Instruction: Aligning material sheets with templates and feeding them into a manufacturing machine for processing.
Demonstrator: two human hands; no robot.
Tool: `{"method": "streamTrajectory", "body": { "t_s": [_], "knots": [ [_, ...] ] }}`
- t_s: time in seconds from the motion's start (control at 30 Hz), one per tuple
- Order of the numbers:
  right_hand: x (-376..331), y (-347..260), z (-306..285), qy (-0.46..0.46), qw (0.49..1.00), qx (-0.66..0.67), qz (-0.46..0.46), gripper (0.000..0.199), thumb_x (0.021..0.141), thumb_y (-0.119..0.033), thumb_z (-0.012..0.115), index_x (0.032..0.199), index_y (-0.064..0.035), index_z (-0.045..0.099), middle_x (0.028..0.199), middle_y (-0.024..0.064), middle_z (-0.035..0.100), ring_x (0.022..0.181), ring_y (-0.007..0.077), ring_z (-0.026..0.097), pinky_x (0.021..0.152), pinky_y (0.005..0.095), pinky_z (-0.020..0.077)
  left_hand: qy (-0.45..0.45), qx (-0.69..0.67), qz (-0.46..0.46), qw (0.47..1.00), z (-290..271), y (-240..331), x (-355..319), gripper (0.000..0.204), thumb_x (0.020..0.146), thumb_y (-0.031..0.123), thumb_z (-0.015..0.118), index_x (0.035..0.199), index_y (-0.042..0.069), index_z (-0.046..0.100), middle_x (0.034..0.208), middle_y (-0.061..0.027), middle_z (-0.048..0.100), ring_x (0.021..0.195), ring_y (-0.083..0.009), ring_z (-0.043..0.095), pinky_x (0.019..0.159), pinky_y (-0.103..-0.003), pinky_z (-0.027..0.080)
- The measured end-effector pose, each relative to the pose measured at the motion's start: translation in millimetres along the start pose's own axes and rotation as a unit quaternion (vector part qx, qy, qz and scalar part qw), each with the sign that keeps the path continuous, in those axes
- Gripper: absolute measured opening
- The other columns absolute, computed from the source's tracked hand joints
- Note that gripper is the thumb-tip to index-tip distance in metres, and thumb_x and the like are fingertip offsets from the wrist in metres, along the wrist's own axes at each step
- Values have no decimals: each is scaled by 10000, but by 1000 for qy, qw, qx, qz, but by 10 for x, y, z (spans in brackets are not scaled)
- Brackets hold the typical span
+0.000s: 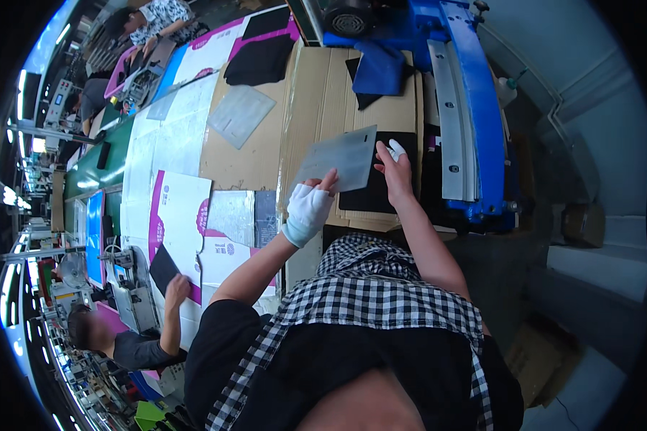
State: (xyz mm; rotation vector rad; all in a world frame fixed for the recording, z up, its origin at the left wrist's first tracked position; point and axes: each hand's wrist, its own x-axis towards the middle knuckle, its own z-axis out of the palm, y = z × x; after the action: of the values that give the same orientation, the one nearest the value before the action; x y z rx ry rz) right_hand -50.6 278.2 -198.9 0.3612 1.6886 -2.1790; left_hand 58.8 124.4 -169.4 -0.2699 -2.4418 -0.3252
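Observation:
My left hand (310, 210), in a white fingerless glove, grips the near-left part of a thin translucent grey plate (345, 154), fingers over its top. The plate is tilted above the work surface and has a small slot near its far-right corner. My right hand (397, 171) is just off the plate's right edge, fingers apart, with a white cover on one fingertip. A black sheet (370, 197) lies under the plate on the cardboard (316, 86), partly hidden by it and my right hand.
A blue machine (485, 115) with a metal bar stands at the right. Beyond are a blue cloth (378, 68), a black fabric stack (259, 60) and another translucent plate (241, 115). At the left, a co-worker's hand (177, 289) holds a black sheet (164, 269); another person works far left.

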Motion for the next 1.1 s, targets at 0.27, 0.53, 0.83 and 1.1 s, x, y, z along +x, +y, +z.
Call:
{"method": "streamTrajectory", "body": {
  "t_s": [0.27, 0.53, 0.83, 1.1],
  "knots": [
    [-64, 189, -59, 22, 992, -105, -62, 576, 744, -118, 642, 1231, 30, 374, 1004, 129, 545, 741, 137, 546, 688, 245, 475, -87, -47, -48, 994, 16, 116, -202, 455, 700, 87, 627, 1141, 75, 513, 867, -48, 561, 739, -196, 539, 672, -293, 431],
    [-111, 180, -23, 50, 959, -248, -124, 588, 726, 16, 593, 1263, -20, 358, 936, 111, 575, 690, 136, 552, 680, 269, 480, -442, -158, -145, 871, -157, 40, 56, 548, 723, 157, 628, 1219, 45, 425, 1133, -91, 514, 966, -269, 536, 812, -335, 437],
    [-124, 300, 13, 88, 936, -288, -181, 640, 708, 45, 601, 1284, -80, 353, 1035, 103, 570, 717, 140, 571, 715, 277, 478, -184, -180, -454, 853, 592, -873, -529, 432, 776, 177, 549, 1146, -32, 470, 1036, -174, 574, 854, -299, 583, 744, -351, 470],
    [-128, 369, 15, 100, 924, -278, -242, 649, 705, 84, 556, 1295, -65, 330, 1093, 129, 525, 685, 148, 558, 698, 281, 471, -51, -323, -611, 721, 833, -628, -502, 371, 775, 142, 507, 1093, -49, 491, 968, -185, 593, 719, -317, 589, 657, -357, 472]
  ]
}}
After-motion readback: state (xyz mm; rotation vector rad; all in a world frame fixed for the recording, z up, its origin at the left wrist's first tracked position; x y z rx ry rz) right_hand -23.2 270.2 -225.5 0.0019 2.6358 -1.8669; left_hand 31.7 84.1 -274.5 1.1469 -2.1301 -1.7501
